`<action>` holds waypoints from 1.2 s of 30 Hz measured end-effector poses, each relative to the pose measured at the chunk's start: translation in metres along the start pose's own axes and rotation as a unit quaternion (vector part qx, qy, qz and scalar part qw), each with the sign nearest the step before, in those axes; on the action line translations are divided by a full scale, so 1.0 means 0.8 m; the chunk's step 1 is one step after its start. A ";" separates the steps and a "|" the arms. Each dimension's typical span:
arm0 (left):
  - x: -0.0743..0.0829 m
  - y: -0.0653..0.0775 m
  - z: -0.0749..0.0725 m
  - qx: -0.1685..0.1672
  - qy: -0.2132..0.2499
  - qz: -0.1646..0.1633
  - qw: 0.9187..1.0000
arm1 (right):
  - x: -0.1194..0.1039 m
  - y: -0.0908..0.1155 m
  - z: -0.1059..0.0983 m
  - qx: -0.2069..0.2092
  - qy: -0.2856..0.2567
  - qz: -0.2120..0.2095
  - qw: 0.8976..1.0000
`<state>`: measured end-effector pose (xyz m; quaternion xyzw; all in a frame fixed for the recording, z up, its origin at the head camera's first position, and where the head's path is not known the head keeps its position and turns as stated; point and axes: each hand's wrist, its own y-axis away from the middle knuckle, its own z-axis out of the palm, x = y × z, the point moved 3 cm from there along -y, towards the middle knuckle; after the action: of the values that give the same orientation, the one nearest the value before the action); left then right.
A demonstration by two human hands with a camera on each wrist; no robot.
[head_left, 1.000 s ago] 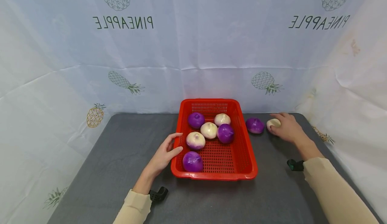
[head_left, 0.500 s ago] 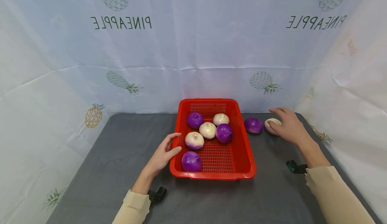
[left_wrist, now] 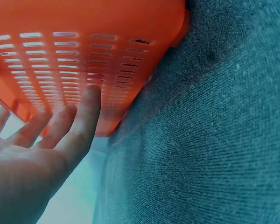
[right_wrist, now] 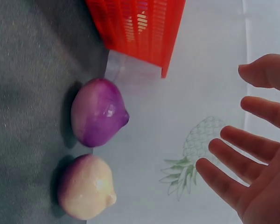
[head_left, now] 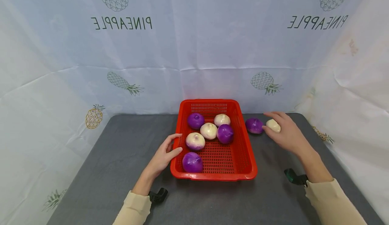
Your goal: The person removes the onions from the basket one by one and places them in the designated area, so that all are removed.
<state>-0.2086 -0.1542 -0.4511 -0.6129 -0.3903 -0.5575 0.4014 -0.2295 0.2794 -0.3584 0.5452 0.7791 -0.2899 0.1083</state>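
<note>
My left hand (head_left: pixel 162 155) lies along the left wall of a red slotted plastic basket (head_left: pixel 247 150), its extended fingers at the outer side. In the left wrist view, the fingertips (left_wrist: pixel 92 93) reach the slotted wall. My right hand (head_left: pixel 287 132) is above a white-and-purple turnip (head_left: pixel 273 126), fingers spread and nothing held. Just left of that turnip sits a purple onion (head_left: pixel 254 126), near the right thumb and fingertips in the head view. The right wrist view has the turnip (right_wrist: pixel 86 187) and onion (right_wrist: pixel 98 113) side by side on the table, apart from the hand.
Inside the basket lie several bulbs, among them a purple onion (head_left: pixel 192 162) at the front left and a white-and-purple turnip (head_left: pixel 195 141) behind it. The dark grey table (head_left: pixel 127 157) meets a pineapple-print cloth (head_left: pixel 209 49) at the back.
My right hand has come up off the white-and-purple turnip and shifted left, toward the purple onion. The left hand stays at the basket. The bulbs keep their places.
</note>
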 end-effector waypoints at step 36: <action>-0.002 -0.001 -0.001 0.000 -0.006 -0.003 1.000 | -0.045 0.024 0.036 -0.036 -0.021 -0.046 0.998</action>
<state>-0.2102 -0.1547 -0.4527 -0.6152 -0.3948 -0.5550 0.3970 -0.2024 0.2396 -0.3706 0.4986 0.8106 -0.2780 0.1309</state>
